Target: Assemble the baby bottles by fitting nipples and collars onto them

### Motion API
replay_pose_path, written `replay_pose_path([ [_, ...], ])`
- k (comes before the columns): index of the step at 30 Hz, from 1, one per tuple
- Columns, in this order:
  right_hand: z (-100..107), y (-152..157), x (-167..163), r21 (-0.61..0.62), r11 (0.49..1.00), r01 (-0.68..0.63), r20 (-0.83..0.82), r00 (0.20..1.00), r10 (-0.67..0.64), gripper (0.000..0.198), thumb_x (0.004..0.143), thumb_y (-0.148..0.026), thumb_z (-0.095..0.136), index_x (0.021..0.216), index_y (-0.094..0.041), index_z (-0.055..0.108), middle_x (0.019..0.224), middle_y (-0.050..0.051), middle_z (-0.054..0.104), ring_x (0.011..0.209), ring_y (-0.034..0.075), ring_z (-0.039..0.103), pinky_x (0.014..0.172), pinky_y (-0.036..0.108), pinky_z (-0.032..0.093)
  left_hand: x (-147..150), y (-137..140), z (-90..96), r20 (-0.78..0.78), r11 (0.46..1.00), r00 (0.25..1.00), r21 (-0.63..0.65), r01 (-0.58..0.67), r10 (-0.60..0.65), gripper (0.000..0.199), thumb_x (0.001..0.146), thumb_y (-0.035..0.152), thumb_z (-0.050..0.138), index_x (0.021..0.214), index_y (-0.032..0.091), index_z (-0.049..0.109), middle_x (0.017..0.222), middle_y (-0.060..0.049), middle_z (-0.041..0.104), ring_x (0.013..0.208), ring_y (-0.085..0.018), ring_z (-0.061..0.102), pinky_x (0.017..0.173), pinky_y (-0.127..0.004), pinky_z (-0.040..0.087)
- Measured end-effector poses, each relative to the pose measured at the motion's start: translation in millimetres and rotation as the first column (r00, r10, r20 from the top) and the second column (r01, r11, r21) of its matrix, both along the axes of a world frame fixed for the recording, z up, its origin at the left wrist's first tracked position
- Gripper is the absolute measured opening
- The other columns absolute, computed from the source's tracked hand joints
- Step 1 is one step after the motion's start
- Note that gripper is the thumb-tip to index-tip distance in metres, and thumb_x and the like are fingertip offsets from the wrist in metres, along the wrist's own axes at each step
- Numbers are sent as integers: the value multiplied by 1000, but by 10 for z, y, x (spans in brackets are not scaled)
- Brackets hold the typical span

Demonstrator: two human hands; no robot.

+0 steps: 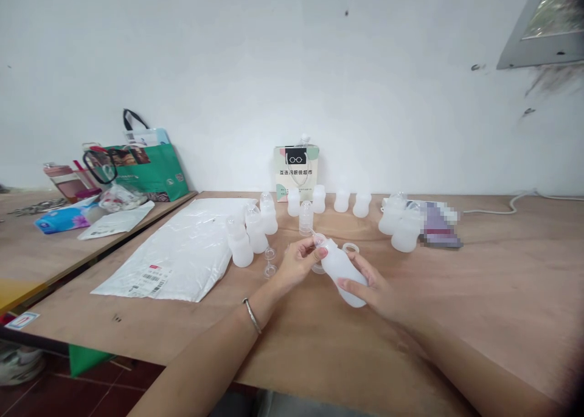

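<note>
My right hand (pixel 371 283) is wrapped round the lower body of a frosted white baby bottle (pixel 343 271), tilted with its mouth up and to the left. At that mouth, my left hand (pixel 298 262) pinches a small clear nipple-like piece (pixel 320 239), partly hidden by the fingers. Just behind the hands stands a clear cap (pixel 306 217). A clear ring (pixel 351 247) lies beyond the held bottle. Left of my left hand are two small clear parts, one a ring-like piece (pixel 270 271). A further ring shows partly beneath the held bottle.
Capped bottles (pixel 240 247) stand at the left, open-looking ones (pixel 342 200) at the back, and more capped ones (pixel 405 231) at the right. A white mailing bag (pixel 182 247) lies left. A paper bag (pixel 296 174) stands against the wall. A cable (pixel 502 210) runs along the back right.
</note>
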State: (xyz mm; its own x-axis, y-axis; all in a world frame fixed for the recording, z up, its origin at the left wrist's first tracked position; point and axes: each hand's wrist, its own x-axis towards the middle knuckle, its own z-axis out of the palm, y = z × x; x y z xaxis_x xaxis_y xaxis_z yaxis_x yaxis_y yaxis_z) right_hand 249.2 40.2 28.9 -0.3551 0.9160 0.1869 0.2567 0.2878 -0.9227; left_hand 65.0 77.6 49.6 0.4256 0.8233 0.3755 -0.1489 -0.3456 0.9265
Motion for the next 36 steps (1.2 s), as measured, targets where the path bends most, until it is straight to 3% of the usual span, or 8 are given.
replay_pose_path([
  [5, -54, 14, -7, -50, 999, -17, -45, 999, 15, 39, 79, -44, 54, 110, -22, 44, 96, 4, 54, 83, 18, 56, 69, 30, 48, -19, 9, -8, -48, 1000, 999, -3, 23, -23, 42, 78, 45, 57, 104, 13, 62, 95, -8, 64, 86, -18, 58, 76, -28, 45],
  [8, -90, 10, -28, 80, 995, 65, 5, 998, -66, 39, 78, -43, 55, 109, -23, 43, 100, 5, 54, 87, 19, 56, 72, 32, 48, -60, 25, -6, -88, 1000, 996, 21, 18, -16, 48, 80, 49, 52, 114, 16, 58, 104, -9, 63, 94, -21, 57, 82, -31, 44],
  [11, -118, 27, -26, 221, 962, 164, 41, 983, -177, 42, 76, -42, 57, 111, -25, 41, 109, 6, 54, 95, 22, 54, 77, 34, 47, -90, 151, 13, -39, 984, 985, 54, -168, 170, 51, 86, 52, 37, 126, 21, 46, 117, -9, 58, 104, -20, 54, 90, -34, 41],
  [16, -150, 66, -5, 232, 929, 289, 22, 953, -302, 43, 75, -43, 58, 110, -25, 41, 108, 6, 57, 97, 23, 56, 76, 34, 48, -49, 713, 55, -122, 799, 797, 212, -562, 592, 53, 82, 39, 50, 128, 14, 39, 126, -15, 49, 116, -22, 46, 98, -36, 35],
  [20, -117, 36, -10, 265, 930, 254, 27, 962, -271, 43, 76, -41, 57, 112, -26, 40, 113, 6, 56, 99, 22, 56, 76, 34, 48, 37, 1122, 52, -327, 734, 660, 367, -571, 677, 61, 76, 40, 57, 126, 9, 39, 128, -21, 45, 122, -29, 40, 99, -43, 31],
  [24, -75, 10, -18, 270, 936, 226, 19, 971, -240, 40, 77, -39, 55, 112, -25, 40, 110, 7, 57, 98, 22, 56, 79, 36, 47, 95, 1264, 79, -365, 716, 621, 445, -538, 694, 41, 73, 35, 61, 104, 10, 55, 108, -18, 58, 109, -30, 50, 95, -44, 34],
  [30, -83, 20, -26, 283, 929, 240, -7, 969, -248, 40, 77, -39, 56, 111, -25, 41, 109, 6, 57, 96, 21, 56, 78, 33, 47, 76, 973, 291, -73, 601, 654, 484, -637, 753, 33, 80, 37, 54, 104, 15, 54, 112, -10, 54, 110, -21, 47, 96, -36, 33],
  [36, -86, 12, -52, 304, 924, 231, 9, 969, -246, 38, 77, -38, 56, 110, -25, 41, 110, 5, 57, 98, 21, 56, 78, 32, 47, 60, 283, 237, 150, 765, 805, 250, -593, 575, 40, 89, 41, 39, 125, 23, 36, 106, -6, 54, 95, -14, 52, 87, -29, 40],
])
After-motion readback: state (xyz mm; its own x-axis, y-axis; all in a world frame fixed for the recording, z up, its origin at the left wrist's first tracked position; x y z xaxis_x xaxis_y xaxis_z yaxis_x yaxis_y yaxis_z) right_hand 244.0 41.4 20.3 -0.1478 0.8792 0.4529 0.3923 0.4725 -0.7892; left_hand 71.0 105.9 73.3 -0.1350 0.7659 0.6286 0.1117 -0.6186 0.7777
